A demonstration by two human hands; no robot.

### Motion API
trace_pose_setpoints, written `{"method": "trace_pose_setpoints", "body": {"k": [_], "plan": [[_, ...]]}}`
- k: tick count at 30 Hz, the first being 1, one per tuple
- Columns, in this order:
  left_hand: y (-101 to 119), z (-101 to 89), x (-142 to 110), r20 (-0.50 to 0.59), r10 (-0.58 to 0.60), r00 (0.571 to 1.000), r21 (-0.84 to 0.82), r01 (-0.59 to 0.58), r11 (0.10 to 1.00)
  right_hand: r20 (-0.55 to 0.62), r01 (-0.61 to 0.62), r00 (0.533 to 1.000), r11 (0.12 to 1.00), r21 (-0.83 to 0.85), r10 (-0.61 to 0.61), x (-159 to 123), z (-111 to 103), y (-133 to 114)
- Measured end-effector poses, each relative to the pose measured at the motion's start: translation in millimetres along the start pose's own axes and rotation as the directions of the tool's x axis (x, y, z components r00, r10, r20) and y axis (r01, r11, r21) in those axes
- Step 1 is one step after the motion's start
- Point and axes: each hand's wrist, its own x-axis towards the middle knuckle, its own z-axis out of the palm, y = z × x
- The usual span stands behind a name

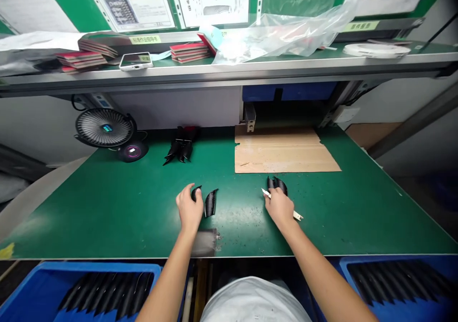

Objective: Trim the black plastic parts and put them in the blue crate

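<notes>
My left hand (189, 208) is closed on a black curved plastic part (195, 193), with thumb and fingers on either side of it. Just right of that hand, a second black curved part (211, 203) lies on the green tabletop. Gripped in my right hand (281, 206) is a white utility knife (298, 215), its pointed tip sticking out to the left and its tail end to the lower right. Two more black curved parts (281, 185) lie side by side at the fingers of my right hand; whether the fingers touch them I cannot tell.
Flat cardboard (286, 152) lies at the back. A pile of black parts (182, 145) and a small fan (105, 127) stand back left. Blue bins of black parts, left (107, 267) and right (343, 264), sit below the front edge. Above runs a shelf (179, 78). Dark crumbs dot the tabletop.
</notes>
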Motion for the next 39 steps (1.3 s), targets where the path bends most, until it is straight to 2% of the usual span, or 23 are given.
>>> {"method": "trace_pose_setpoints", "body": {"k": [2,3,4,5,6,7,8,9,10,11,12,13,14,15,16,18,20,22,27,30,34,37,39], "plan": [[16.0,0.4,-24.9,0.027,0.026,0.999,-0.053,-0.025,0.998,0.036,0.044,0.998,0.998,0.043,-0.045,-6.3,-8.2,-4.3],[24.3,0.7,-38.8,0.070,-0.013,0.997,-0.134,0.023,0.991,0.058,0.085,0.994,0.993,0.080,-0.090,-12.5,-15.5,-6.4],[32.7,1.4,-52.6,0.150,-0.100,0.984,-0.258,0.137,0.956,0.085,0.137,0.985,0.983,0.123,-0.148,-19.8,-24.5,-9.0],[41.3,2.7,-65.6,0.306,-0.214,0.928,-0.391,0.327,0.861,0.122,0.208,0.965,0.961,0.185,-0.232,-27.2,-34.7,-12.3],[49.9,4.4,-76.9,0.541,-0.286,0.791,-0.447,0.558,0.699,0.161,0.286,0.928,0.920,0.266,-0.335,-34.1,-45.5,-16.6],[58.6,6.6,-86.1,0.756,-0.284,0.590,-0.400,0.760,0.512,0.193,0.357,0.877,0.866,0.351,-0.440,-39.9,-56.3,-21.7],[66.9,8.9,-92.8,0.894,-0.228,0.386,-0.297,0.891,0.343,0.204,0.409,0.827,0.809,0.422,-0.524,-44.5,-66.3,-27.3],[74.9,11.1,-97.1,0.958,-0.156,0.239,-0.201,0.954,0.223,0.188,0.442,0.796,0.765,0.469,-0.575,-48.0,-75.2,-32.8],[82.4,12.8,-99.1,0.977,-0.105,0.187,-0.170,0.974,0.146,0.152,0.452,0.797,0.744,0.493,-0.585,-50.6,-82.4,-37.8],[89.2,13.9,-99.1,0.969,-0.086,0.231,-0.223,0.970,0.097,0.108,0.433,0.827,0.748,0.503,-0.551,-52.8,-87.8,-41.7],[95.3,13.9,-97.4,0.934,-0.095,0.344,-0.339,0.939,0.066,0.063,0.386,0.873,0.766,0.513,-0.483,-55.1,-91.4,-44.1],[100.8,13.0,-94.6,0.869,-0.116,0.481,-0.479,0.876,0.050,0.028,0.324,0.915,0.774,0.545,-0.403,-57.8,-93.1,-45.0],[105.4,10.9,-91.1,0.776,-0.138,0.616,-0.616,0.787,0.048,0.011,0.254,0.947,0.765,0.592,-0.322,-61.4,-93.3,-44.7],[109.4,7.9,-87.3,0.670,-0.159,0.725,-0.727,0.684,0.059,0.017,0.184,0.967,0.745,0.641,-0.253,-65.7,-92.2,-43.5],[112.7,4.0,-83.5,0.568,-0.176,0.804,-0.805,0.587,0.081,0.038,0.120,0.979,0.724,0.680,-0.198,-70.6,-90.2,-42.0],[117.3,-4.8,-77.3,0.426,-0.182,0.887,-0.882,0.451,0.136,0.098,0.025,0.986,0.694,0.720,-0.136,-81.6,-85.0,-40.3],[120.2,-13.4,-74.0,0.368,-0.166,0.915,-0.903,0.394,0.171,0.172,-0.046,0.977,0.664,0.746,-0.126,-92.0,-80.8,-42.8],[122.6,-20.1,-74.0,0.364,-0.147,0.920,-0.912,0.384,0.142,0.242,-0.097,0.958,0.617,0.781,-0.155,-100.6,-79.2,-50.0],[131.9,-26.7,-83.8,0.386,-0.156,0.909,-0.922,0.374,-0.102,0.432,-0.310,0.869,0.415,0.855,-0.241,-115.4,-80.5,-76.5],[138.4,-27.1,-90.6,0.342,-0.208,0.916,-0.935,0.311,-0.169,0.486,-0.398,0.829,0.318,0.860,-0.275,-120.8,-78.6,-86.3],[141.8,-27.9,-96.1,0.289,-0.217,0.932,-0.951,0.253,-0.176,0.502,-0.421,0.804,0.291,0.859,-0.319,-123.3,-76.1,-88.3],[141.7,-28.9,-99.8,0.253,-0.211,0.944,-0.964,0.228,-0.137,0.550,-0.475,0.767,0.283,0.833,-0.330,-121.9,-78.1,-87.0],[141.7,-29.6,-102.3,0.238,-0.200,0.951,-0.969,0.219,-0.113,0.554,-0.475,0.761,0.293,0.830,-0.337,-120.2,-81.4,-87.3]]}}
